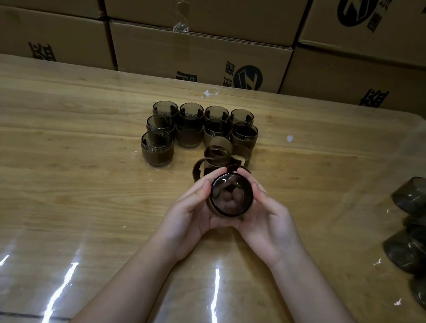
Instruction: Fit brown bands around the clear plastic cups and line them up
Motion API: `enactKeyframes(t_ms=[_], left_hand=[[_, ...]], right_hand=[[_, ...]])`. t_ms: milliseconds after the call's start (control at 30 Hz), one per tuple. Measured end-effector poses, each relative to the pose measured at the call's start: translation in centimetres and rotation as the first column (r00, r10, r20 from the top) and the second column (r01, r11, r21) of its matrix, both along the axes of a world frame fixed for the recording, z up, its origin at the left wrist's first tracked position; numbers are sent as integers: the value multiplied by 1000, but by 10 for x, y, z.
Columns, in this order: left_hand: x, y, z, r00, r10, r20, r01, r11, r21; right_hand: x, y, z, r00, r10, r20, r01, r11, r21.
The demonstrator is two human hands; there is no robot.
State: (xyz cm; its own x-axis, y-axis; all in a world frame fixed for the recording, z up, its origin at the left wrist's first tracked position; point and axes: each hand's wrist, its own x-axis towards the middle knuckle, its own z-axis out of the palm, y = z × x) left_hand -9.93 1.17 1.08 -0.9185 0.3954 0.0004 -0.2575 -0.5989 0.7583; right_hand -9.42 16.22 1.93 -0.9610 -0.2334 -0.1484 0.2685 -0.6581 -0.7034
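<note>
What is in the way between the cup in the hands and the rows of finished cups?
A loose pile of empty brown bands lies on the table right between the cup held by the left hand and right hand and the finished cups. The open spot beside the front left cup looks clear.

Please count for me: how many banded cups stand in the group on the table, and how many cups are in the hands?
Banded cups standing on the table: 9
Cup held between left hand and right hand: 1
Total: 10
</note>
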Motion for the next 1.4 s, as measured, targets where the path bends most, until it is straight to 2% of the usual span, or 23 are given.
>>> enactKeyframes(t_ms=[167, 267, 333, 400, 533, 600, 633, 700, 767, 800, 900, 1000, 1167, 1267, 1400], left_hand=[[-1, 0, -1, 1000, 9, 5, -9, 1000, 10], [-1, 1, 1, 999, 40, 21, -40, 999, -13], [0, 3, 0, 996, 83, -33, -87, 987, -135], [3, 6, -2, 983, 98, -155, -143, 938, -314], [11, 10, -9, 911, -23, -412, -253, 758, -601], [11, 12, -12, 876, -24, -482, -334, 691, -641], [10, 12, -14, 874, -7, -485, -345, 693, -633], [8, 10, -13, 929, 61, -366, -264, 802, -535], [4, 5, -10, 983, 72, -167, -122, 942, -314], [2, 3, -8, 993, 43, -111, -65, 978, -200], [1, -2, -6, 993, -50, -102, 49, 999, -8], [0, -4, -5, 991, -72, -116, 66, 996, -54], [-1, -6, -5, 985, 13, -171, -40, 987, -155], [-2, -8, -2, 976, 43, -212, -72, 989, -132], [-4, -8, -6, 985, 111, -129, -119, 992, -52]], right_hand=[[0, 1, -3, 999, 21, -35, -22, 999, -31], [1, -2, -4, 995, 9, -101, -4, 999, 53], [1, -1, -2, 988, -32, -148, 53, 989, 140], [0, 5, 1, 980, -79, -183, 117, 971, 209], [2, 13, 1, 963, -112, -243, 196, 914, 355], [4, 9, 0, 950, -91, -298, 222, 870, 441], [5, 6, 0, 941, -78, -328, 234, 851, 470], [5, 3, 0, 924, -78, -373, 263, 840, 475], [4, 3, -1, 916, -84, -392, 274, 845, 459], [4, 3, -1, 915, -73, -397, 269, 844, 465], [4, 2, 1, 912, 19, -410, 218, 824, 523], [6, 1, 0, 903, 64, -426, 201, 811, 549], [9, -2, 1, 882, -21, -471, 280, 828, 486], [9, -5, 1, 867, -69, -493, 324, 831, 453], [7, -3, 0, 862, -116, -493, 354, 834, 424]])
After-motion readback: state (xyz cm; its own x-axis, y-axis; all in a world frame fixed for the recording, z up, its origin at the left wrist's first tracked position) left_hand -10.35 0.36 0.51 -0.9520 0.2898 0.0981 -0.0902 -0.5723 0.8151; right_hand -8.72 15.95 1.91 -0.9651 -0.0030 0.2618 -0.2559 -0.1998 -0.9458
